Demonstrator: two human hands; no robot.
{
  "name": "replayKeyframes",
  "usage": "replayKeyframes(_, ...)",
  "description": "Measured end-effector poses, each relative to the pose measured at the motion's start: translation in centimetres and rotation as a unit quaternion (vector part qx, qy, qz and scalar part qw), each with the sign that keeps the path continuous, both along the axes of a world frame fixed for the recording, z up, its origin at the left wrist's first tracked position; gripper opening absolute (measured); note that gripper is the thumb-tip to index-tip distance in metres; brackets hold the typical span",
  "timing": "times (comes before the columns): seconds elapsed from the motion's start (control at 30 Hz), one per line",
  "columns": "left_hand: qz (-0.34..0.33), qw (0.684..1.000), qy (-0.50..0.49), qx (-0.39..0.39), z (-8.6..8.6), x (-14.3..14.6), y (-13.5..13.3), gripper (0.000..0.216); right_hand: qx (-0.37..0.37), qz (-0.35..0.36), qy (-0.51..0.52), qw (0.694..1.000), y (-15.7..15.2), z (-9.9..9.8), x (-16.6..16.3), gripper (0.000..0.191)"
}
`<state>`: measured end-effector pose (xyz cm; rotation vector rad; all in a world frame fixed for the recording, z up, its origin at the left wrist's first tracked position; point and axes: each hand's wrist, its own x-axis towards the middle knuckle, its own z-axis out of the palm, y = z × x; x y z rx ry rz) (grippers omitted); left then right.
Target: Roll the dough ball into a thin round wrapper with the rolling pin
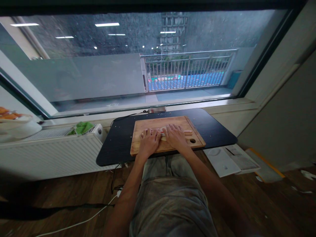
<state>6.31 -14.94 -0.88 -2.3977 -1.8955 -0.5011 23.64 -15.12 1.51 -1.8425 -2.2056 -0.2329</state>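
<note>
A wooden cutting board [148,125] with a round hole at its right end lies on a small black table [118,144]. Both my hands rest on the board, side by side. My left hand [148,140] lies palm down with fingers stretched forward. My right hand [175,135] also lies flat, fingers pointing left and forward. Between the two hands a small pale piece [162,131] shows, pressed under the fingertips; what it is I cannot make out. A short pale stick-like piece [188,132] lies on the board just right of my right hand.
A white radiator [49,151] with a green cloth [82,127] on top stands left of the table. A large window is behind it. White flat boxes [227,159] lie on the wooden floor at the right. Cables [81,220] run across the floor at the left.
</note>
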Motion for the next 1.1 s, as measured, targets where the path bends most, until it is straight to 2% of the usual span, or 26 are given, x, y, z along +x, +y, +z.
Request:
replayKeyframes(0.2,-0.003,1.0,-0.004,-0.011,0.2,0.0,0.0,0.058,-0.004,-0.002,-0.021,1.0,4.1,0.1,-1.1,0.061)
replayKeyframes(0.4,0.0,1.0,-0.014,-0.024,0.2,-0.1,0.3,0.058,-0.043,0.065,-0.071,0.994,7.3,0.8,-1.1,0.054)
replayKeyframes(0.53,-0.001,0.999,-0.023,-0.03,0.2,-0.1,0.3,0.058,-0.065,0.088,-0.079,0.991,8.0,1.1,-1.0,0.052)
replayKeyframes(0.67,-0.005,1.0,-0.017,-0.024,0.3,-0.1,0.0,0.055,-0.056,0.086,-0.084,0.991,6.5,0.9,-0.8,0.048)
replayKeyframes(0.87,-0.008,0.999,-0.017,-0.028,0.6,-0.1,-0.2,0.056,-0.033,0.057,-0.061,0.996,2.4,0.8,-0.7,0.044)
replayKeyframes(1.1,0.0,1.0,-0.018,-0.025,0.8,-0.1,-0.4,0.053,0.016,0.0,0.016,1.0,-1.7,-0.1,-1.6,0.052)
